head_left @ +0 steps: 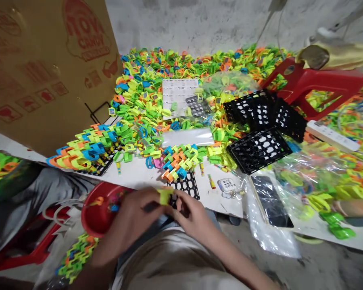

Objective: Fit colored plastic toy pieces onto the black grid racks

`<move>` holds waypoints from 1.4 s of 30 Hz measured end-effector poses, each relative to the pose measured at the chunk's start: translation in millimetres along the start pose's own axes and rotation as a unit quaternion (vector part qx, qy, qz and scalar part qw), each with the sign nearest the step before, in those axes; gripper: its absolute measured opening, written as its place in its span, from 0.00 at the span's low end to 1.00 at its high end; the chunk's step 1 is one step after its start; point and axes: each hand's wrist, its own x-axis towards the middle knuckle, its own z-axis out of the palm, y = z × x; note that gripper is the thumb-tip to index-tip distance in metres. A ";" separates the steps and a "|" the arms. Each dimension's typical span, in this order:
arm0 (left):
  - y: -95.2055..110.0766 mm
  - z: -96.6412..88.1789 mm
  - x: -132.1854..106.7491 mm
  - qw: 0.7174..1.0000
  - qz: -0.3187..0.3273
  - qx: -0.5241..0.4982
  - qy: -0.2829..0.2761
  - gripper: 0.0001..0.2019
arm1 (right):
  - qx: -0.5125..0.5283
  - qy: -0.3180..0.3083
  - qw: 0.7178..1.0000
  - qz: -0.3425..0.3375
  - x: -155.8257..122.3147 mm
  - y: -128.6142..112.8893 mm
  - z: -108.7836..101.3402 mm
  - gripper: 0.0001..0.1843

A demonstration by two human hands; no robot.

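My left hand (133, 219) and my right hand (191, 215) meet low in the middle, close to my body. Together they pinch a small yellow-green plastic piece (165, 196); the fingers are blurred by motion. Just beyond them a black grid tray (186, 186) lies on the white board, half filled with orange, blue and green plastic pieces (178, 161). A red bowl (98, 211) with a few small coloured bits sits by my left hand.
A big heap of coloured plastic pieces (145, 86) covers the floor ahead. A filled tray (87, 149) lies left, empty black trays (258, 149) right, a red stool (314, 86) behind them. A cardboard box (45, 60), plastic bags (269, 225), a phone (270, 201) and a power strip (331, 135) lie around.
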 end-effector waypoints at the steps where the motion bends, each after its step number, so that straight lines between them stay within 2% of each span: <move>1: 7.2 11.7 -4.2 1.000 0.003 -0.022 -0.012 0.07 | -0.009 0.002 1.000 -0.001 -0.2 -0.1 1.0 0.12; 3: 12.3 32.4 -5.9 0.999 0.003 -0.042 -0.021 0.09 | -0.028 0.011 1.000 0.005 2.1 7.0 -1.8 0.04; 5: 8.5 44.2 0.3 0.999 -0.003 -0.037 0.005 0.08 | -0.037 0.046 0.998 0.030 8.7 22.5 -10.3 0.06; 7: 0.9 47.5 12.5 0.999 0.008 -0.008 0.043 0.09 | -0.026 0.099 0.992 0.069 18.9 42.3 -21.1 0.09; 10: -9.8 48.4 35.8 0.992 0.053 0.091 0.076 0.13 | 0.037 0.161 0.979 0.117 35.9 69.5 -31.8 0.13; 14: -19.7 60.3 60.3 0.969 0.094 0.220 0.066 0.15 | 0.108 0.164 0.975 0.104 47.7 86.7 -30.1 0.18; 17: -26.7 69.9 67.0 0.964 0.101 0.237 0.062 0.14 | 0.057 0.152 0.984 0.075 47.2 87.5 -28.2 0.15; 22: -30.2 71.8 67.1 0.969 0.109 0.215 0.047 0.12 | -0.123 0.084 0.988 0.030 49.0 83.1 -32.2 0.11; 25: -24.4 71.0 67.0 0.967 0.112 0.224 0.032 0.19 | -0.176 0.045 0.983 0.023 55.1 81.3 -31.9 0.10; 27: -20.2 72.2 67.4 0.966 0.112 0.232 0.030 0.27 | -0.178 0.025 0.983 0.030 58.3 80.2 -30.3 0.10; 29: -17.5 75.2 68.2 0.963 0.109 0.242 0.035 0.31 | -0.162 0.012 0.986 0.030 59.7 78.8 -28.5 0.10; 35: -16.7 83.4 73.6 0.952 0.102 0.281 0.064 0.25 | -0.241 -0.017 0.970 0.019 63.5 70.7 -27.9 0.10; 42: -16.6 75.9 81.0 0.946 0.093 0.304 0.060 0.17 | -0.329 -0.106 0.938 0.009 77.1 66.6 -37.0 0.08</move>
